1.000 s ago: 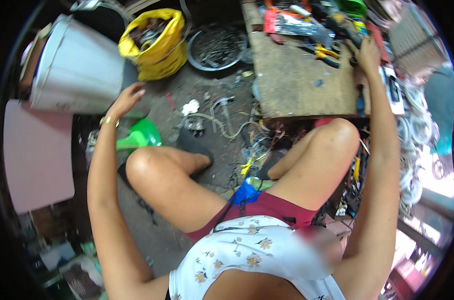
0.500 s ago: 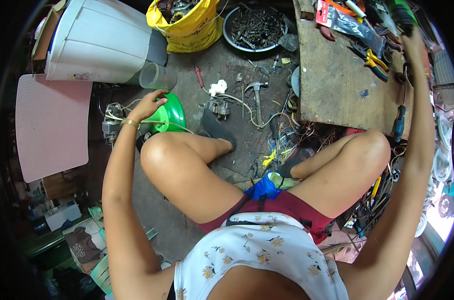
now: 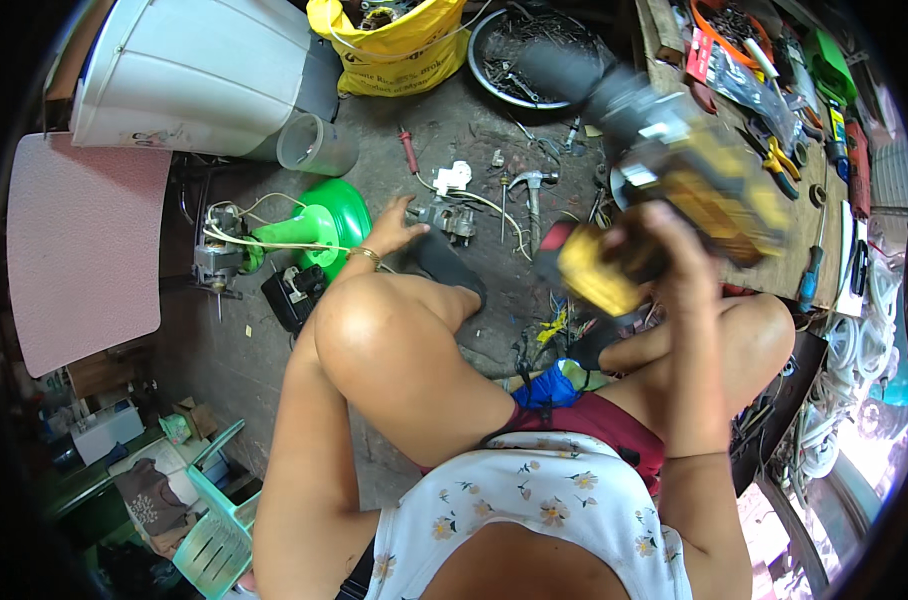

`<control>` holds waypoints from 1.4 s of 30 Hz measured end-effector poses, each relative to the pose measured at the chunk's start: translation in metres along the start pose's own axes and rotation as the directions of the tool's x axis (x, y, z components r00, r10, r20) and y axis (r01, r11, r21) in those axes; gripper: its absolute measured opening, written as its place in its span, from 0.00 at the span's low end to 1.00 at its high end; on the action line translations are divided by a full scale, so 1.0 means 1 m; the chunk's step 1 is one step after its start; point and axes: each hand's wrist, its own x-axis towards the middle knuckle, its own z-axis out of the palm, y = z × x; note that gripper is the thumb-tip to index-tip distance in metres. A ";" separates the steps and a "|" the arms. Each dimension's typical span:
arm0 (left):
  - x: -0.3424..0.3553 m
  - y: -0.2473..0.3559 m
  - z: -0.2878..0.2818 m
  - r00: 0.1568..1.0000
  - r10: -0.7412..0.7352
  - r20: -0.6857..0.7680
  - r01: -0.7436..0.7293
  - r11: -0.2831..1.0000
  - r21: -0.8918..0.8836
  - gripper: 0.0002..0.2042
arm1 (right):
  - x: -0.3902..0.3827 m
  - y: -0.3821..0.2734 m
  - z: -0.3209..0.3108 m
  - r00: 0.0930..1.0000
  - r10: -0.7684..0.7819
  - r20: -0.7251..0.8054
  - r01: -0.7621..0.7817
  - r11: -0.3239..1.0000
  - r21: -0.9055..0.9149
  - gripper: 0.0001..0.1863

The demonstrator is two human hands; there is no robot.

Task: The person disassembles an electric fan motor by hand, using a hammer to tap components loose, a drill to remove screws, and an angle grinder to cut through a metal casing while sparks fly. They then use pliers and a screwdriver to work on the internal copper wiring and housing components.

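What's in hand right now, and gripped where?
Right hand: yellow-and-black power drill, held by its handle; motion blur hides exact finger placement. Left hand: no hold visible, beside the small metal motor; contact unclear.

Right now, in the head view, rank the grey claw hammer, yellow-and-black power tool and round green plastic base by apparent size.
1. Power tool, perhaps enlarged by nearness
2. Green base
3. Claw hammer
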 end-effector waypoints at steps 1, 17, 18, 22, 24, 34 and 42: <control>0.004 0.001 0.006 0.999 -0.035 -0.008 0.035 0.998 -0.049 0.40 | 0.010 0.031 0.018 1.000 -0.014 0.023 0.012 0.996 0.083 0.13; 0.026 -0.001 0.071 0.988 -0.149 -0.051 0.130 0.953 -0.275 0.42 | 0.097 0.266 0.056 0.891 0.453 0.033 -0.454 0.891 0.028 0.14; 0.026 -0.001 0.070 0.987 -0.157 -0.047 0.138 0.950 -0.282 0.42 | 0.097 0.268 0.056 0.890 0.455 0.030 -0.456 0.889 0.043 0.14; 0.025 -0.004 0.068 0.990 -0.137 -0.031 0.124 0.958 -0.257 0.42 | 0.097 0.266 0.059 0.891 0.453 0.027 -0.454 0.890 0.038 0.14; 0.026 -0.002 0.067 0.992 -0.128 -0.014 0.121 0.960 -0.253 0.42 | 0.100 0.266 0.058 0.886 0.464 0.017 -0.464 0.885 0.038 0.14; 0.025 -0.002 0.069 0.994 -0.108 -0.005 0.104 0.969 -0.225 0.42 | 0.106 0.264 0.059 0.890 0.453 0.051 -0.454 0.890 0.027 0.15; 0.027 -0.002 0.069 0.994 -0.106 -0.015 0.102 0.980 -0.173 0.46 | 0.117 0.254 0.059 0.829 0.548 0.110 -0.555 0.831 0.049 0.16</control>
